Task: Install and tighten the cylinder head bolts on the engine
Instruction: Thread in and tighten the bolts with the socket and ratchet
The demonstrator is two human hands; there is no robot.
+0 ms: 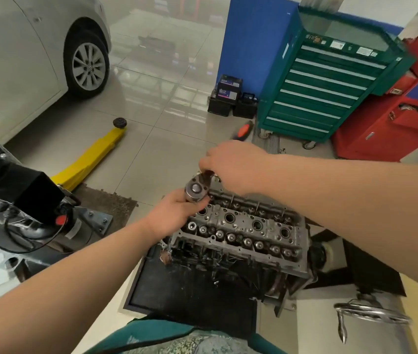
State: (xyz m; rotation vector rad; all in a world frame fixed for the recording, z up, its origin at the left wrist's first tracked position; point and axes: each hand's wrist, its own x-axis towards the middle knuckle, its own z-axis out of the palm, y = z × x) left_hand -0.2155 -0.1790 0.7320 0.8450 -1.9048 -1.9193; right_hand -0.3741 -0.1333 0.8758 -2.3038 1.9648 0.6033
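Ratchet (pixel 195 189) sits at the centre of the frame, over the far left corner of the cylinder head (pixel 241 231). Left hand (pixel 177 215) curls its fingers (pixel 202 201) round the ratchet's round head from below. Right hand (pixel 231 167) closes over the handle just above; the orange grip end (pixel 243 130) pokes out past its knuckles. Whether a bolt sits under the ratchet cannot be told. Below the hands the engine (pixel 243 254) stands on a black mat (pixel 190 297), lower centre. A green tool cabinet (pixel 330 80) stands upper right, a red cabinet (pixel 394 123) beside it. A yellow lift arm (pixel 93 157) and a white car (pixel 24 60) fill the upper left.
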